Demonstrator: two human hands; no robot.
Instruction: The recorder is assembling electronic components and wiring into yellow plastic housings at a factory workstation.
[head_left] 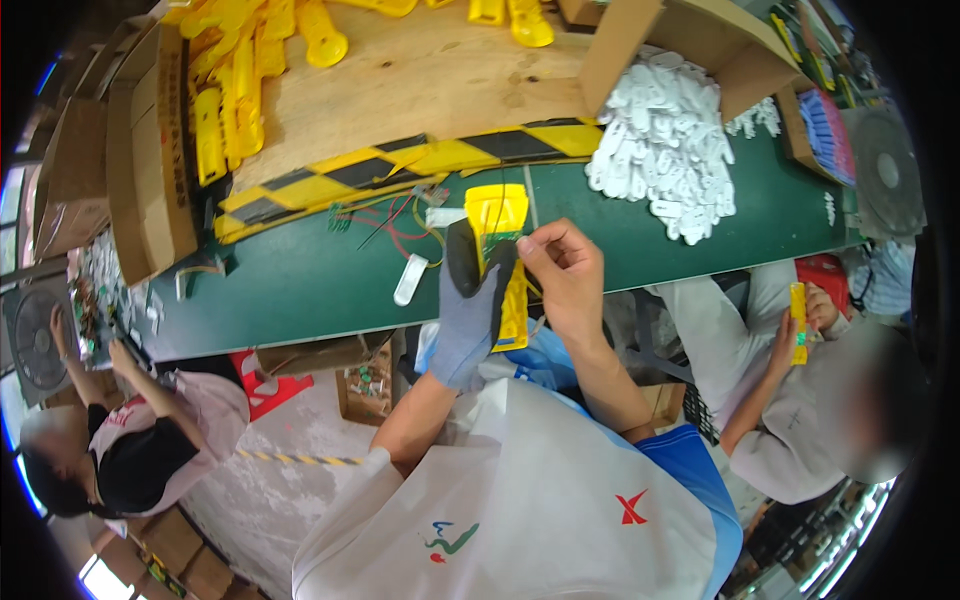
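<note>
Green bench [300,280] | gloved left hand [470,320] holds yellow casing [497,215] | right hand [565,265] pinching

The plastic housing [503,262] sits between the left hand [470,310] and the right hand [565,270], over the table [300,280] edge. Just left of the left hand a small oblong part [410,279] lies on the table. Beyond both hands lie loose wires [385,222]. Beyond and right of the right hand, a heap of small parts [665,150] spills from a cardboard box [690,40]. Far left of the hands stands another carton [150,150].
</note>
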